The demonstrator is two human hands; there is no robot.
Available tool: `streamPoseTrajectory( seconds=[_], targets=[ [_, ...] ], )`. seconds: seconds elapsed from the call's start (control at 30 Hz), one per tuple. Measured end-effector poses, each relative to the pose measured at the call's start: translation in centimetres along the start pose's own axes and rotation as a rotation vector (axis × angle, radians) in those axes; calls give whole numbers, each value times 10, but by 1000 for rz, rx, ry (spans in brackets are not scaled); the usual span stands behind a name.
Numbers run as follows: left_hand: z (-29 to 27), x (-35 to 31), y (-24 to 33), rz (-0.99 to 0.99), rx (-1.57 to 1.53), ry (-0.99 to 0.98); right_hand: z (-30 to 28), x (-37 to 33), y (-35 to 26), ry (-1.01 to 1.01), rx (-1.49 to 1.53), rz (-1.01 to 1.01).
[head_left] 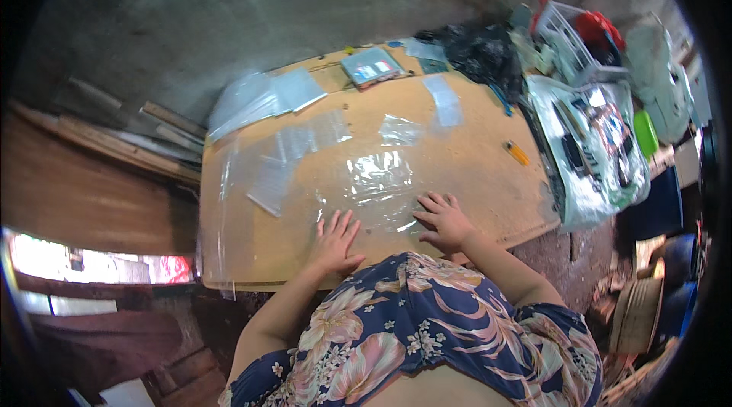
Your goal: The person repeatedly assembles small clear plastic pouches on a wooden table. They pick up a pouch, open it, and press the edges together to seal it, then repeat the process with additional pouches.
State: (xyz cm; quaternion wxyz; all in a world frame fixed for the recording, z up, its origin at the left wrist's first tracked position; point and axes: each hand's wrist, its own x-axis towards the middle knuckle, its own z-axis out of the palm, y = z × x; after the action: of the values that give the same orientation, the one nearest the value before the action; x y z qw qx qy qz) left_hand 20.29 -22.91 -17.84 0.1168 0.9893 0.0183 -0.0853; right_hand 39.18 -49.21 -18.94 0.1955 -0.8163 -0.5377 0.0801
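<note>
A clear, shiny plastic sheet (379, 175) lies flat on the wooden tabletop (480, 178) in front of me. My left hand (336, 243) rests at its near left edge, palm down with the fingers spread. At the near right edge my right hand (444, 222) lies the same way, fingers apart. Neither hand grips anything. Beyond the sheet is a smaller clear plastic piece (400, 130). To the left several overlapping clear plastic pieces (297, 142) spread over the wood, and a long transparent strip (224, 213) runs along the left side.
Stacked clear plastic sheets (267, 98) lie at the far left, a flat packet (372, 66) at the back. An orange cutter (517, 152) sits on the right. Past it are a black plastic bag (480, 52), a silvery bag with tools (587, 148) and a white crate (579, 41).
</note>
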Motion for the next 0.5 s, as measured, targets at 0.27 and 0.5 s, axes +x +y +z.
streamPoseTrajectory(
  seconds=[0.27,0.5],
  targets=[
    [20,-3,-2,-30,-191,312,-43,71,-36,-96,48,105],
    [-68,-88,-37,-378,-903,293,-140,134,-143,-256,42,-225]
  ],
)
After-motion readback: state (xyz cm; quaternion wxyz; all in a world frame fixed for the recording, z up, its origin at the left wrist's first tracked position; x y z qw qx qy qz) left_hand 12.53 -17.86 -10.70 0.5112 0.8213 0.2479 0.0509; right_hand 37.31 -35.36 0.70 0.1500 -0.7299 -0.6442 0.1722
